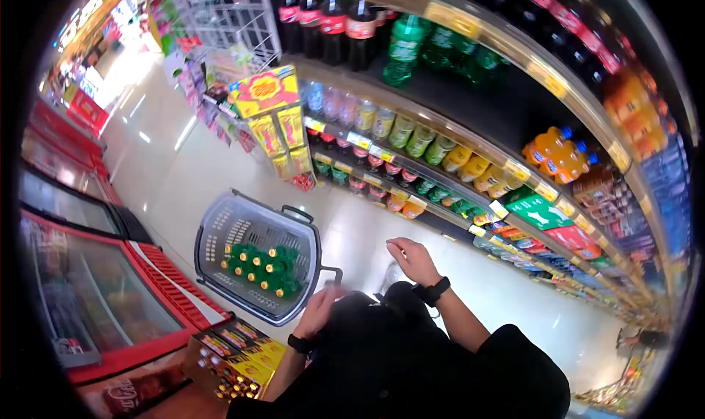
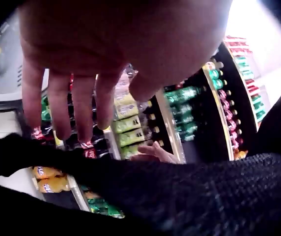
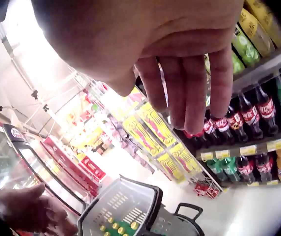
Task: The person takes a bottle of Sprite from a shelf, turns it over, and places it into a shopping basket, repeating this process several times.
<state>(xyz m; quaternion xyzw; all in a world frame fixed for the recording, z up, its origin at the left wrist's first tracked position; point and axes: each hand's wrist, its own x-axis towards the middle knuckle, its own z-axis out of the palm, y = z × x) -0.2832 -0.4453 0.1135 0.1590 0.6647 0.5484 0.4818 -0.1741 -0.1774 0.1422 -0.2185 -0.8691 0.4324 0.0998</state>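
Note:
A grey shopping basket (image 1: pixel 257 318) stands on the floor with several green bottles (image 1: pixel 258 266) with yellow caps inside it. My left hand (image 1: pixel 316 310), wearing a dark wristband, hangs beside the basket's near corner, just below its black handle (image 1: pixel 332 273). In the left wrist view its fingers (image 2: pixel 83 105) reach out straight and spread, holding nothing. My right hand (image 1: pixel 415 261), with a black watch on its wrist, hovers in front of my body, to the right of the basket. Seen in the right wrist view, its fingers (image 3: pixel 194 88) are extended and grip nothing.
Shelves (image 1: pixel 422 118) of soda bottles run along the right side. A yellow candy display (image 1: pixel 268 96) stands at their far end. On the left are red freezers (image 1: pixel 110 287), with a carton of bottles (image 1: pixel 235 356) close by. Pale floor tiles (image 1: pixel 169 154) stretch between.

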